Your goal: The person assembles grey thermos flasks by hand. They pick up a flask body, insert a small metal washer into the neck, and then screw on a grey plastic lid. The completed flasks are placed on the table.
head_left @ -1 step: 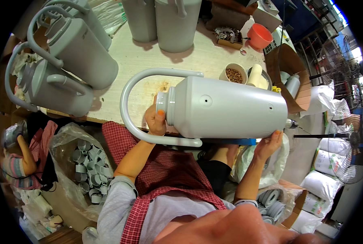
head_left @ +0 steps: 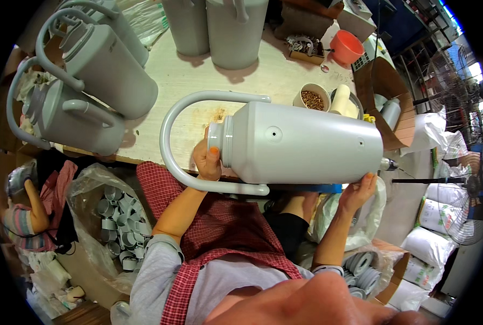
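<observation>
A large grey plastic jug body point(head_left: 306, 143) lies on its side in the air over the table's near edge, its neck to the left and its base to the right. A looped carry handle point(head_left: 168, 127) of the same grey arches around the neck end. Two small holes show in the side facing up. My left hand point(head_left: 208, 161) is closed round the threaded neck, inside the handle loop. Below the base end, my right hand point(head_left: 359, 193) grips the lower edge with its fingertips; part of its grip is hidden behind the jug.
More grey jugs point(head_left: 111, 70) stand at the left and far side of the white table point(head_left: 187, 70). A tub of screws point(head_left: 312, 99) and a red bowl point(head_left: 347, 47) sit far right. Grey parts point(head_left: 123, 222) fill a bag at left. A co-worker's arm point(head_left: 35, 203) shows far left; a fan point(head_left: 463, 189) stands right.
</observation>
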Motion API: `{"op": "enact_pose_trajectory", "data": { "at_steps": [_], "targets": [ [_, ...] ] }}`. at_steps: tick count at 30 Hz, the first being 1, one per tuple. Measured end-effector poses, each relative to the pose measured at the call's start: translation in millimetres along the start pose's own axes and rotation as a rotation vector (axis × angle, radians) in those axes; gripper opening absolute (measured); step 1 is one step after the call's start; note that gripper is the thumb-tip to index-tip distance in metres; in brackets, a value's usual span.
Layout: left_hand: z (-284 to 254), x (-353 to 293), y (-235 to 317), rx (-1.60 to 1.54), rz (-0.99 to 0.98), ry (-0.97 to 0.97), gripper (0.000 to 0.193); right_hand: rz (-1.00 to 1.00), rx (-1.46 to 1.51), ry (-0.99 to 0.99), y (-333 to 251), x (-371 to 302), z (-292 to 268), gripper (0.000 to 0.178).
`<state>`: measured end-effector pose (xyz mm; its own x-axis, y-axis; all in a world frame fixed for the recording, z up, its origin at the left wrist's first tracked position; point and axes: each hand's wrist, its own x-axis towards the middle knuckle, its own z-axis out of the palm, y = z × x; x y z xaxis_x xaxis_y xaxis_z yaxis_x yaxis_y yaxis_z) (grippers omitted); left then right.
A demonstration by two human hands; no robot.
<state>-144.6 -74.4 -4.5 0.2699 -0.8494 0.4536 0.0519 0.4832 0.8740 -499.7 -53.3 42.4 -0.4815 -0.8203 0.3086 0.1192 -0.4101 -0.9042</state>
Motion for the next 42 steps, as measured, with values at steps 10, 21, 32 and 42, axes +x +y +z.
{"op": "enact_pose_trajectory", "data": {
  "at_steps": [10, 21, 32, 42],
  "targets": [
    [-5, -7, -6, -0.039, -0.039, 0.065, 0.061, -0.014, -0.02, -0.012, 1, -1, 4, 0.031],
    [-27, -26, -39, 0.775, 0.372, 0.061, 0.051, 0.143, -0.189, 0.166, -5, -10, 3, 0.026],
    [-58, 4, -32, 0.318, -0.093, 0.141, 0.043, 0.215, -0.675, 0.556, 119, -11, -209, 0.031],
    [-59, 4, -13, 0.066, -0.245, 0.102, 0.055, 0.518, -1.436, 0.18, 246, -4, -348, 0.053]
  ]
}}
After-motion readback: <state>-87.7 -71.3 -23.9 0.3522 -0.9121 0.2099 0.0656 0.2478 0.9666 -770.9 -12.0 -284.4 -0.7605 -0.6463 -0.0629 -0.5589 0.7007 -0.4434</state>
